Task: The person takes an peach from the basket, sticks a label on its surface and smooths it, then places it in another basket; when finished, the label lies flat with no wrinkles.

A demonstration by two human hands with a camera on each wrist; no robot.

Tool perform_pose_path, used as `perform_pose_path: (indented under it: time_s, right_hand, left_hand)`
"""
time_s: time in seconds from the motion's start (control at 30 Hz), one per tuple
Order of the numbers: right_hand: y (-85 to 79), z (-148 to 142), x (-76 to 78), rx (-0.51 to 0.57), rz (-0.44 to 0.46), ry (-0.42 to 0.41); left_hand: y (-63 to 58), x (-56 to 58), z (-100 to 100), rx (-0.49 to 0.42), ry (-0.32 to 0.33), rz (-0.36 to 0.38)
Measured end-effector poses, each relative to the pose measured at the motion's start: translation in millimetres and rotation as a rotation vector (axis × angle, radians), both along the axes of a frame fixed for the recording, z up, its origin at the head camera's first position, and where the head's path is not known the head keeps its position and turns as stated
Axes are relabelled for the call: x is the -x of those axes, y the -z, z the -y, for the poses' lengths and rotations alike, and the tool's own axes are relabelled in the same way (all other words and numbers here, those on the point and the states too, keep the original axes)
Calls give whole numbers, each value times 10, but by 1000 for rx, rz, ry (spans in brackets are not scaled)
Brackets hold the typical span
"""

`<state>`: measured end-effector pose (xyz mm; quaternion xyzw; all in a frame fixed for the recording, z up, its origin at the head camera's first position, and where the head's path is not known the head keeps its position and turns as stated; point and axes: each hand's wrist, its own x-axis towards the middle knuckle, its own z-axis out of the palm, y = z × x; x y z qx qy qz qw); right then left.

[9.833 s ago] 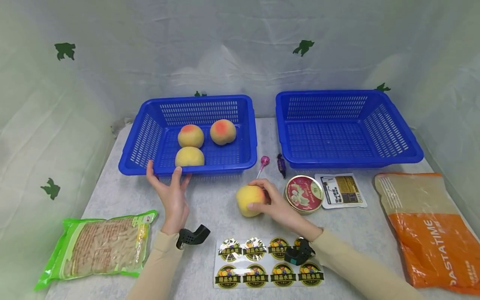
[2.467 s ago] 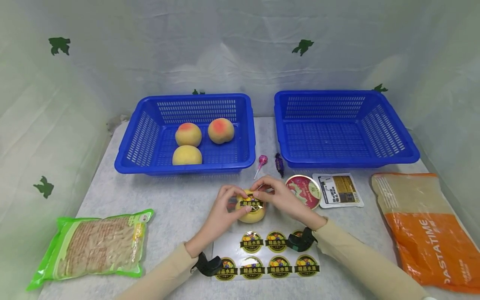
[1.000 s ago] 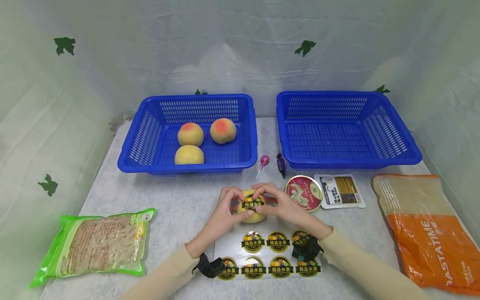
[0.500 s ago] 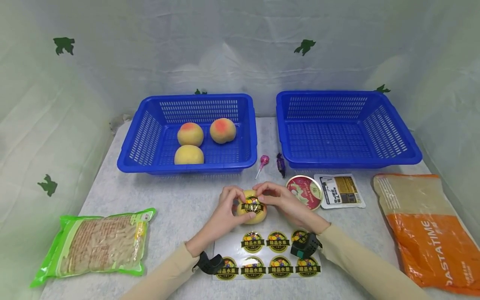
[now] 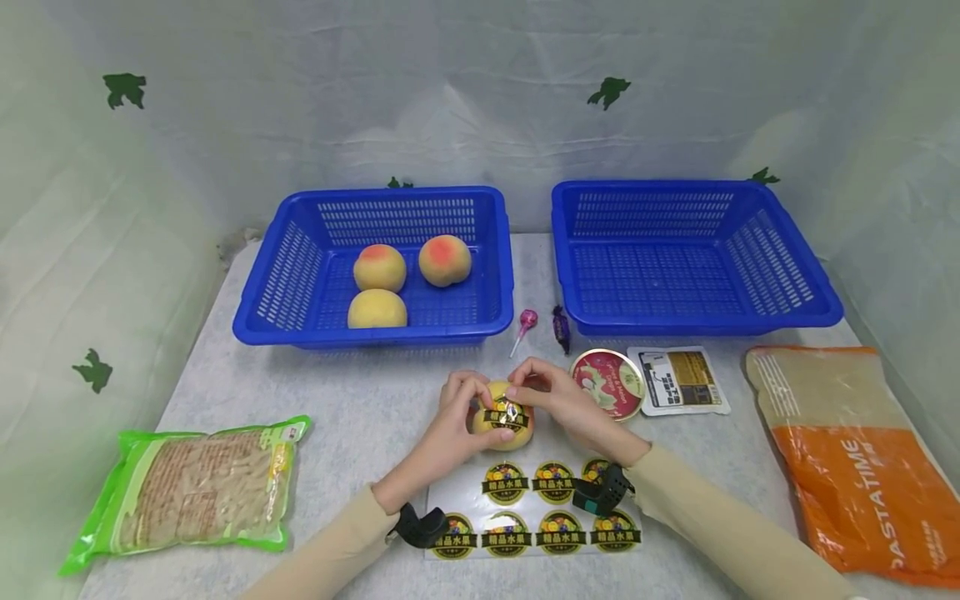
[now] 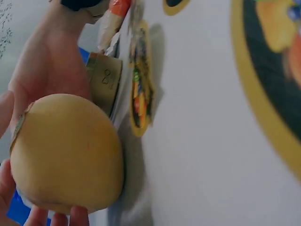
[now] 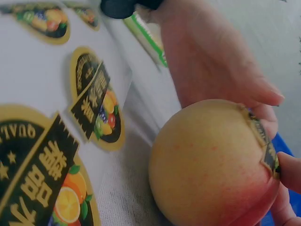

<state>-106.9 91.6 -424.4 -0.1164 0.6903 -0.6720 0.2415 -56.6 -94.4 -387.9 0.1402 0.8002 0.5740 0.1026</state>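
In the head view a yellow peach sits at the middle of the table, a round fruit sticker on its upper side. My left hand grips the peach from the left, thumb in front, fingers curled behind. From the right my right hand has thumb and forefinger close together at the sticker's upper edge. The right wrist view shows the peach with a red blush, and a fingertip against the sticker. In the left wrist view the peach hides part of my right hand.
A sticker sheet lies in front. Behind are a blue basket with three peaches and another blue basket. Nearby lie a lollipop, purple candy, round tin, white packet, orange bag and green bag.
The peach came to the middle and a sticker left the sheet for its top. Over the last second my right fingers shifted from the sticker's middle to its upper edge; my left grip stayed.
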Motion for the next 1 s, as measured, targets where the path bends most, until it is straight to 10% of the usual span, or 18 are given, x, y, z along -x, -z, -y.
perform_pose_path:
  time_s: [0.2, 0.43, 1.0]
  right_hand:
    - [-11, 15, 7, -18, -14, 18]
    - [-21, -65, -15, 49, -74, -13]
    - [-260, -785, -56, 202, -107, 26]
  left_hand:
    - [160, 86, 113, -159, 58, 33]
    - [395, 135, 161, -127, 98, -92]
    - [292, 101, 146, 120, 199, -156]
